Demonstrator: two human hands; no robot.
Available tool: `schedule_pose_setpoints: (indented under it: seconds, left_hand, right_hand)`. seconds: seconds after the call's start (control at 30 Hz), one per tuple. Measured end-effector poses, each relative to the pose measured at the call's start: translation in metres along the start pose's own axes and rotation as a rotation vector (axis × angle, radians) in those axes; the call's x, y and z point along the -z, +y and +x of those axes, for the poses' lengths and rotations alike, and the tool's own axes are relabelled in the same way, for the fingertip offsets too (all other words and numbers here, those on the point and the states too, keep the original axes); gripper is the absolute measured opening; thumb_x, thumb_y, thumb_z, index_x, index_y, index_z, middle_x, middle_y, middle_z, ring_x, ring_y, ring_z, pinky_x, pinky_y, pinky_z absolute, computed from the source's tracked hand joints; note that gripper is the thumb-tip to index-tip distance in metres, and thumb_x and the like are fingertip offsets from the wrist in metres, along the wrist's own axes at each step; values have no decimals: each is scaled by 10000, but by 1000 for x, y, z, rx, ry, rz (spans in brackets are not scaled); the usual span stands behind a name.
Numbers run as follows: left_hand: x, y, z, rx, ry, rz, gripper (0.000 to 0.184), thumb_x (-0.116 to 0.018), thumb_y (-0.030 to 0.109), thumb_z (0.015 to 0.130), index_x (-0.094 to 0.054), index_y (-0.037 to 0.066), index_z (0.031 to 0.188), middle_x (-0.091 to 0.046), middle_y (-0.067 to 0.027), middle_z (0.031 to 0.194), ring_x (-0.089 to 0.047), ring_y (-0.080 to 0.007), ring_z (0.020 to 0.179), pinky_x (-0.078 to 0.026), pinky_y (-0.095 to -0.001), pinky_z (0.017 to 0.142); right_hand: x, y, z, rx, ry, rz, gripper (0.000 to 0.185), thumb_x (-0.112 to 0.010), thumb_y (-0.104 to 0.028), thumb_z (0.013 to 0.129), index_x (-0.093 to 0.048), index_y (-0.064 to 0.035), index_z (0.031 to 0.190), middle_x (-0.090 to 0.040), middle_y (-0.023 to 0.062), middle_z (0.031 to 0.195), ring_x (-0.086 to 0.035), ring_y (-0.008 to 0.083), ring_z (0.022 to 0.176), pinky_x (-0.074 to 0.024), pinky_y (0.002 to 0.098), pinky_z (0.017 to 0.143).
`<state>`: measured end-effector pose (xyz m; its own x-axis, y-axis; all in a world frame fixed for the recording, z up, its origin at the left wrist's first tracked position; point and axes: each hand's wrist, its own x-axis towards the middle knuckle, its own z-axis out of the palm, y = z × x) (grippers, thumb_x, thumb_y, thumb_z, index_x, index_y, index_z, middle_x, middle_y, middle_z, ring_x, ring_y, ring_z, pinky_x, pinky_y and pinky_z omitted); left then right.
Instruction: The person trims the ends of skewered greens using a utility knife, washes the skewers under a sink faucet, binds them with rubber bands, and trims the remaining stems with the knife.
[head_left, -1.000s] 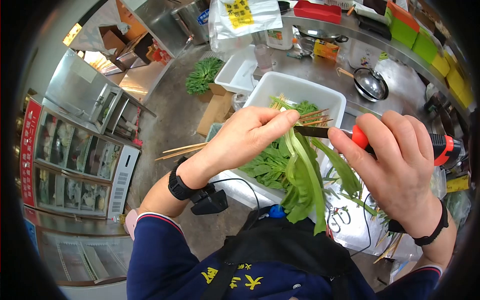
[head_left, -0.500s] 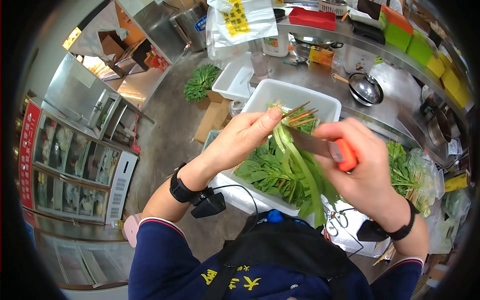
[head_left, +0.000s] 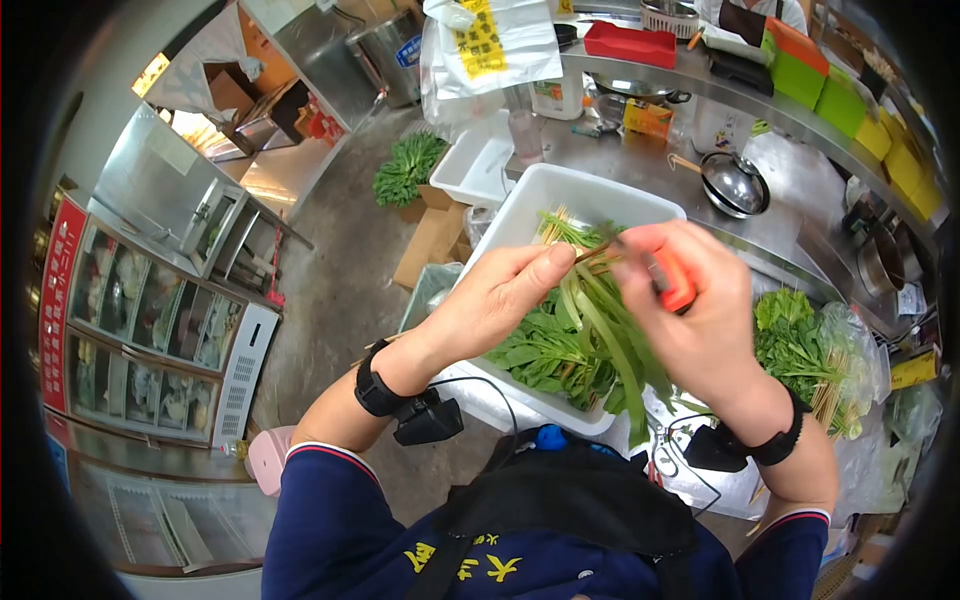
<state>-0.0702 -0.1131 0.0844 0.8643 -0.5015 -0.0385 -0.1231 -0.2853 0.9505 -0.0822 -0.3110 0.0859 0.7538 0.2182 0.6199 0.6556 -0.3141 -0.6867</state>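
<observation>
My left hand (head_left: 510, 292) is closed around the top of a bunch of long-stemmed leafy greens (head_left: 612, 350), whose stems and leaves hang down. In my right hand (head_left: 705, 315) is a knife with an orange-red handle (head_left: 673, 280). Its blade is mostly hidden and blurred beside the stem ends, close to my left thumb. Below both hands stands a white plastic bin (head_left: 590, 190). More leafy greens (head_left: 535, 350) lie in it, and thin wooden sticks show near its far side.
To the right lie more greens (head_left: 790, 330) with skewer-like sticks and a clear plastic bag (head_left: 850, 350). A lidded pan (head_left: 735, 185) sits on the steel counter. Cardboard (head_left: 425, 250) and another white bin (head_left: 470, 165) are at the left. A glass-door fridge (head_left: 150, 330) stands far left.
My right hand and the knife have moved up and left, nearer my left hand. The blade, plainly visible before, is now mostly hidden. The held greens have shifted slightly and hang in looser strands.
</observation>
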Motion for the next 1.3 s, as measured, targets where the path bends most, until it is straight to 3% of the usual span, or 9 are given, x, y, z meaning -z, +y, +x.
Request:
schedule_pose_setpoints:
  seconds: [0.13, 0.17, 0.2, 0.3, 0.43, 0.73, 0.8, 1.0, 1.3]
  left_hand:
    - [0, -1, -3, 16, 38, -233, 514, -344, 420, 943, -554, -19, 1107, -507, 24, 757, -425, -54, 705, -369, -211, 635]
    - [4, -8, -2, 19, 51, -61, 716, -240, 613, 881, -538, 22, 1156, -470, 56, 696, -262, -24, 559, -212, -181, 480]
    - [7, -13, -3, 19, 58, -62, 716, -240, 613, 881, -538, 22, 1156, -470, 56, 696, -262, -24, 559, -212, -181, 480]
    - [12, -22, -6, 46, 78, -53, 731, -245, 624, 872, -512, 20, 1186, -602, -11, 917, -492, -17, 696, -358, -139, 551]
    - [6, -22, -3, 69, 82, -130, 738, -247, 629, 868, -497, 21, 1203, -604, -24, 947, -544, -43, 783, -408, -146, 606]
    - [-2, 7, -3, -3, 36, -38, 659, -276, 555, 897, -507, 19, 1204, -595, 10, 883, -259, -31, 571, -209, -190, 490]
    - [0, 8, -4, -8, -4, -34, 557, -336, 448, 935, -517, -23, 1169, -582, -85, 1054, -511, -87, 896, -416, -233, 771]
    - [-5, 6, -2, -19, 13, -39, 558, -327, 447, 937, -521, -26, 1162, -581, -89, 1062, -524, -113, 949, -420, -253, 820]
    - [-11, 9, -1, 33, 32, -122, 532, -313, 427, 946, -517, -9, 1171, -543, 7, 844, -376, -38, 654, -315, -196, 568]
  right_hand:
    - [37, -10, -4, -194, -163, 94, 166, -647, -18, 659, -595, -18, 817, -602, 99, 764, -598, 216, 687, -455, 271, 624]
    - [49, -6, -3, 48, -278, -70, 271, -696, -90, 654, -577, -40, 892, -582, 90, 707, -585, 222, 650, -451, 294, 595]
    - [53, -7, -5, 53, -282, -68, 271, -696, -90, 654, -577, -40, 892, -582, 90, 707, -585, 222, 650, -451, 294, 595]
    - [57, -12, -21, -11, -246, -443, 568, -757, -303, 599, -495, -103, 1062, -515, 64, 669, -536, 239, 597, -412, 337, 527]
    - [54, -18, -19, 148, -303, -514, 415, -710, -301, 642, -535, -113, 968, -461, 49, 720, -501, 212, 626, -393, 344, 538]
    - [48, -21, -16, 214, -298, -723, 263, -695, -284, 658, -584, -142, 849, -448, 23, 718, -493, 175, 643, -384, 311, 546]
    - [48, -22, -16, 208, -301, -704, 271, -695, -261, 649, -591, -122, 857, -454, 30, 708, -487, 193, 638, -380, 323, 553]
    - [46, -22, -15, 244, -263, -779, 267, -698, -275, 656, -590, -124, 848, -449, 27, 715, -493, 179, 644, -384, 312, 551]
    - [43, -10, -22, 176, -173, -655, 278, -701, -261, 665, -615, -111, 882, -457, 25, 691, -502, 185, 624, -395, 318, 534]
